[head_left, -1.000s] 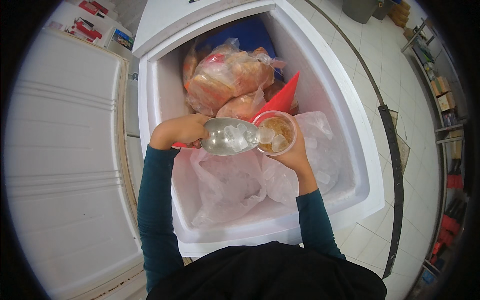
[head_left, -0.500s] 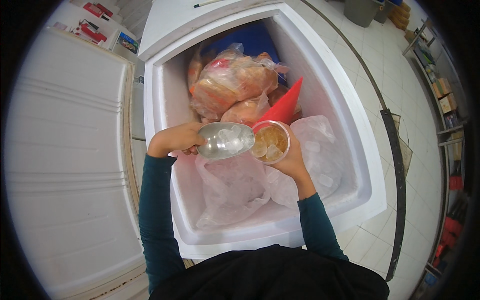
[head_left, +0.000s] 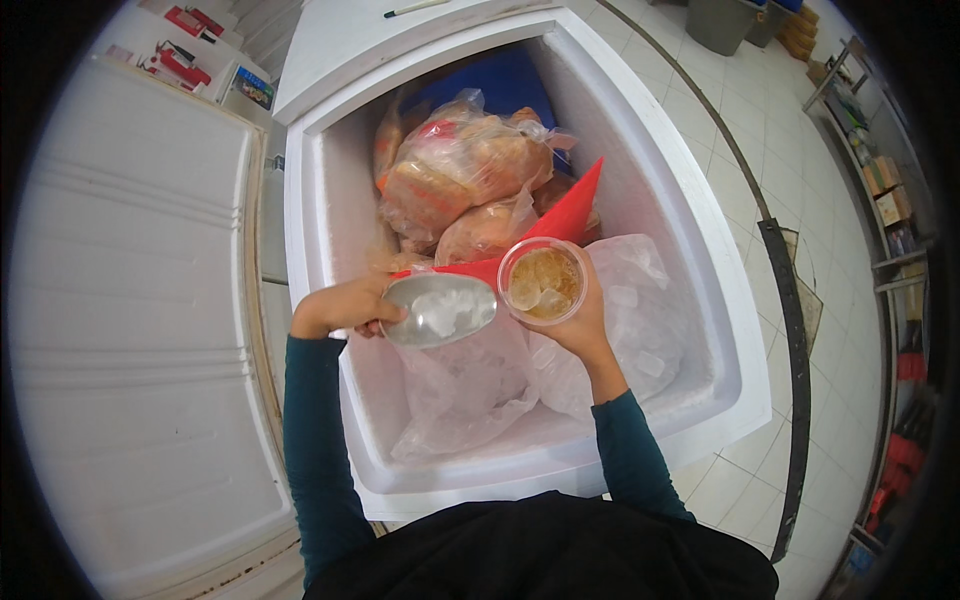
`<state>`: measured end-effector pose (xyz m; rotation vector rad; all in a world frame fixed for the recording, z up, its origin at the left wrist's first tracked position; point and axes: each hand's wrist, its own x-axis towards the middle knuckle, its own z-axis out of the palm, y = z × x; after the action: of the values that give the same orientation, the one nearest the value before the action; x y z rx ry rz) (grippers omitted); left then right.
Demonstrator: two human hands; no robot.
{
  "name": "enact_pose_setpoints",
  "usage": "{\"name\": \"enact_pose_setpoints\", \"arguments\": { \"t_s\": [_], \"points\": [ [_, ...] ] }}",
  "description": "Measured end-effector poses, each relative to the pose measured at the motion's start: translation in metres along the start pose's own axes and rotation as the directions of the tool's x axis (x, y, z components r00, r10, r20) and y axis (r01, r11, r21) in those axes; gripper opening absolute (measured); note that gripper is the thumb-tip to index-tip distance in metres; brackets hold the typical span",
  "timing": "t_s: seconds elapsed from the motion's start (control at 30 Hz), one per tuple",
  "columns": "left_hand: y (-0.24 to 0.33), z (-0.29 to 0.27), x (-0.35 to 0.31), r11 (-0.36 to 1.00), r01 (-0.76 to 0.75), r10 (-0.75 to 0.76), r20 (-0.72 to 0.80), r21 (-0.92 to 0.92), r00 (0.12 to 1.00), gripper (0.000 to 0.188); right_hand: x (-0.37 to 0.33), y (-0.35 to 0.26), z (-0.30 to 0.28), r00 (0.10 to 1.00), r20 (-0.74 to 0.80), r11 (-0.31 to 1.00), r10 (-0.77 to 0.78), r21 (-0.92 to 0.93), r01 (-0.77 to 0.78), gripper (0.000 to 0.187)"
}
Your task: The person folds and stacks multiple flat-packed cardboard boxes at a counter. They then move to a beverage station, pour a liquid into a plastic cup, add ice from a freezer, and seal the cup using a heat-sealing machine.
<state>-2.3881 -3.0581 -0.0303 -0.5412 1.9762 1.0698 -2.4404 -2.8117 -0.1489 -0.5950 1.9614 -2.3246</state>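
Observation:
My left hand [head_left: 350,306] is closed round the handle of a metal ice scoop [head_left: 425,328], in which some ice [head_left: 452,308] lies. Just right of the scoop's lip, my right hand [head_left: 588,325] grips a clear plastic cup [head_left: 543,318] holding a brown drink with ice [head_left: 535,288] in it. Scoop and cup are slightly apart. Both are held over the open white chest freezer [head_left: 700,290]. Beneath them lie clear plastic bags of ice, one on the left [head_left: 465,390] and one on the right [head_left: 640,350].
Farther back in the freezer are bagged orange-brown frozen food [head_left: 460,165], a red sheet [head_left: 570,210] and something blue [head_left: 500,80]. A pen [head_left: 415,8] lies on the white top. A white panel [head_left: 140,330] stands left; a shelf rack [head_left: 895,275] is at right.
The scoop has moved down and left, away from the cup's rim, and holds less loose ice. The cup has shifted slightly and is more upright. More of the red sheet shows.

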Motion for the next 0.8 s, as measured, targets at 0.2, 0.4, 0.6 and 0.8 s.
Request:
{"name": "enact_pose_setpoints", "arguments": {
  "t_s": [0.2,0.4,0.6,0.8],
  "points": [
    [-0.045,0.006,0.006,0.951,0.064,-0.042,0.080,-0.303,0.996,0.021,-0.004,0.003,0.002,0.974,-0.224,0.995,-0.031,-0.096,0.010,0.074],
    [-0.058,0.015,0.014,0.959,0.042,-0.052,-0.026,-0.279,0.998,0.021,0.000,0.007,0.002,0.948,-0.319,0.992,-0.012,-0.126,-0.029,0.074],
    [-0.055,0.008,0.005,0.927,0.037,-0.050,-0.024,-0.374,0.998,0.028,-0.001,0.000,0.007,0.981,-0.196,0.997,-0.010,-0.082,-0.006,0.072],
    [0.006,0.013,-0.005,0.985,-0.126,0.098,-0.214,-0.121,0.972,0.032,-0.002,0.005,0.006,0.999,-0.037,0.999,0.028,-0.036,-0.029,0.072]
  ]
}}
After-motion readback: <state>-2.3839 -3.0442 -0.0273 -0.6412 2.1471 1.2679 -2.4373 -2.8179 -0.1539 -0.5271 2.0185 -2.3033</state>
